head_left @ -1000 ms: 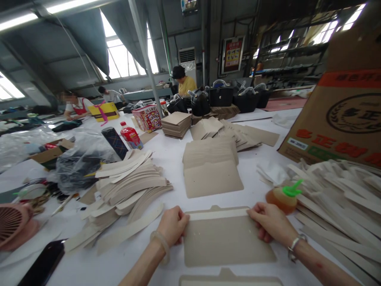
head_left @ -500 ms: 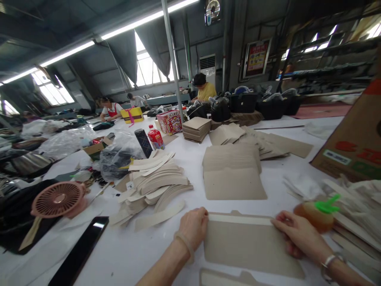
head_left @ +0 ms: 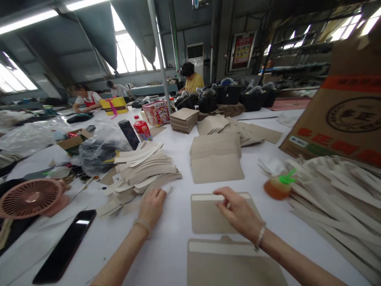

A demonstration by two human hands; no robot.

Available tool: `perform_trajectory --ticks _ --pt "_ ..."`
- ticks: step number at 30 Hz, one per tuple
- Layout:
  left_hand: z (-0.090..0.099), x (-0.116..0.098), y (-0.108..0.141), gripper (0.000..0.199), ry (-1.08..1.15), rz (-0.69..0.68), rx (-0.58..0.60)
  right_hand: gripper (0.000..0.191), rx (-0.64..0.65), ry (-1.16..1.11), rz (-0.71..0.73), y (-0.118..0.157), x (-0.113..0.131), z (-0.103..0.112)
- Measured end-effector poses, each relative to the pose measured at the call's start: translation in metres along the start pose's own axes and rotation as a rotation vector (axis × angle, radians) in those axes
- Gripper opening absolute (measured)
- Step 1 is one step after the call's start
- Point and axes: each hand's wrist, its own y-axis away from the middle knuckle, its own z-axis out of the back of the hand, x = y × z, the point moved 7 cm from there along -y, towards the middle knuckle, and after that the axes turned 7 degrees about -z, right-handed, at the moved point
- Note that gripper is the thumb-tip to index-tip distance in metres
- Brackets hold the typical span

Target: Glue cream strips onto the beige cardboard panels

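My left hand (head_left: 152,207) is at the near edge of a pile of curved pale strips (head_left: 149,171), its fingers bent down and together over one loose curved strip (head_left: 130,208). The hand hides most of that strip. My right hand (head_left: 241,212) hovers over or rests lightly on a grey-beige board panel (head_left: 205,218); which of the two I cannot tell. Its index finger and thumb are apart. A straight white strip (head_left: 202,197) runs along the panel's far edge, partly behind the fingers. A second panel (head_left: 226,268) with a white strip lies nearer me.
Stacked board panels (head_left: 217,169) lie beyond my hands. On the right are a glue bottle (head_left: 278,187) with green nozzle, loose strips (head_left: 339,198) and a large carton (head_left: 336,115). A phone (head_left: 67,244) and pink fan (head_left: 32,198) are left. Co-workers sit farther back.
Both hands have let go of the panel's sides. My left hand has moved left to the loose curved strip, and my right hand has moved inward over the panel. The view has shifted right.
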Motion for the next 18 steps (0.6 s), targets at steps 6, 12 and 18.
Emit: perform_trajectory --ticks 6,12,18 --pt "0.045 -0.051 0.005 0.025 0.012 -0.259 -0.041 0.055 0.116 -0.116 0.137 -0.004 0.054 -0.026" --pt "0.094 -0.124 0.020 0.015 0.373 -0.387 0.037 0.028 0.281 -0.427 -0.089 0.028 0.053 -0.008" --pt "0.045 -0.123 0.062 0.035 0.875 -0.020 0.678 0.033 0.349 -0.730 -0.585 0.105 -0.032 0.018"
